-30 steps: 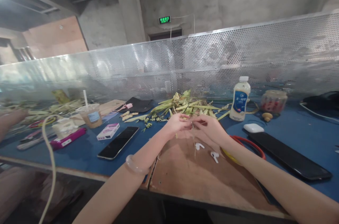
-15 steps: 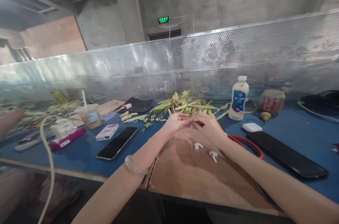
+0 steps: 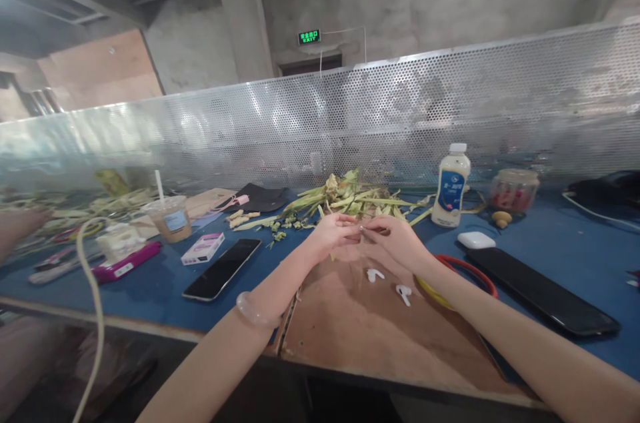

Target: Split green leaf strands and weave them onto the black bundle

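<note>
My left hand [image 3: 336,233] and my right hand [image 3: 391,236] meet fingertip to fingertip above the back part of a brown wooden board [image 3: 350,336]. Both are closed in a pinch around something tiny and pale, too small to name. A clear bangle [image 3: 253,311] circles my left wrist. Just beyond my fingers lies a heap of yellow-green dried leaf strips [image 3: 345,193]. Two white earbuds, one at the left [image 3: 375,275] and another nearer my right forearm [image 3: 403,293], rest on the board below my hands.
Left of the board are a black phone [image 3: 223,269], a pink-white box [image 3: 203,248], a drink cup [image 3: 170,219] and a purple packet [image 3: 127,264]. To the right stand a milk bottle [image 3: 451,186] and a jar [image 3: 515,191], with a long black case [image 3: 545,289]. Another person's hand [image 3: 23,226] shows far left.
My right hand has turned and lifted slightly, and the dark spot in its fingers no longer shows. My left hand stays nearly still.
</note>
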### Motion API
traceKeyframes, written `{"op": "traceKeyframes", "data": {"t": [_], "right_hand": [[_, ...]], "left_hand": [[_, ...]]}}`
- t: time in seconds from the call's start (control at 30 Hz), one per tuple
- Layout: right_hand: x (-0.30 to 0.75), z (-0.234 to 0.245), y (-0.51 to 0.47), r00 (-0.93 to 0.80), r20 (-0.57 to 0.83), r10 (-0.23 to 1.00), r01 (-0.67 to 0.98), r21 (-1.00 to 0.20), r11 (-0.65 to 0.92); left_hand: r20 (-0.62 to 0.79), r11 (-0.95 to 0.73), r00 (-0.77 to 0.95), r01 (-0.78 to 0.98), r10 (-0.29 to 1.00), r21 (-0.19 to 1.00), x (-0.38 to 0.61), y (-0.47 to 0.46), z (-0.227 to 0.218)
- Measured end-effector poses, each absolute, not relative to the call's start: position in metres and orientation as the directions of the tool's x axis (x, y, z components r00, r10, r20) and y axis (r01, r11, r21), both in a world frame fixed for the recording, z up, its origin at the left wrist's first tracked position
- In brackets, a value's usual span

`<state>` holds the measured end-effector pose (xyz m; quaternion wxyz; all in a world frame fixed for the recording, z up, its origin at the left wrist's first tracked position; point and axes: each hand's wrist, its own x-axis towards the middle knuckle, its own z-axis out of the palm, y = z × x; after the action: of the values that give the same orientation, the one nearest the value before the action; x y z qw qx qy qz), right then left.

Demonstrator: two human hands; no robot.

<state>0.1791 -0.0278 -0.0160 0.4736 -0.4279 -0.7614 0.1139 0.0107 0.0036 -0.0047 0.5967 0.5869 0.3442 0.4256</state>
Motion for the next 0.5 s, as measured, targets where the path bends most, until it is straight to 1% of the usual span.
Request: {"op": "traceKeyframes", "data": {"t": [0.17, 0.33, 0.5], "right_hand": [[0.1792, -0.0186, -0.0260, -0.212, 0.638, 0.740, 0.547, -0.550, 0.631], [0.1797, -0.0167, -0.0291, -0.243, 0.624, 0.743, 0.556, -0.538, 0.634], [0.1781, -0.0164, -0.0304, -0.274, 0.597, 0.754, 0.604, -0.503, 0.618]], "left_hand": [[0.083, -0.058, 0.412, -0.073, 0.907, 0.996, 0.0108, 0.0014, -0.0034], [0.095, -0.058, 0.414, -0.099, 0.905, 0.993, 0.0098, 0.0035, -0.0047], [0.128, -0.115, 0.390, -0.055, 0.912, 0.992, 0.0083, 0.0040, -0.0061]]}}
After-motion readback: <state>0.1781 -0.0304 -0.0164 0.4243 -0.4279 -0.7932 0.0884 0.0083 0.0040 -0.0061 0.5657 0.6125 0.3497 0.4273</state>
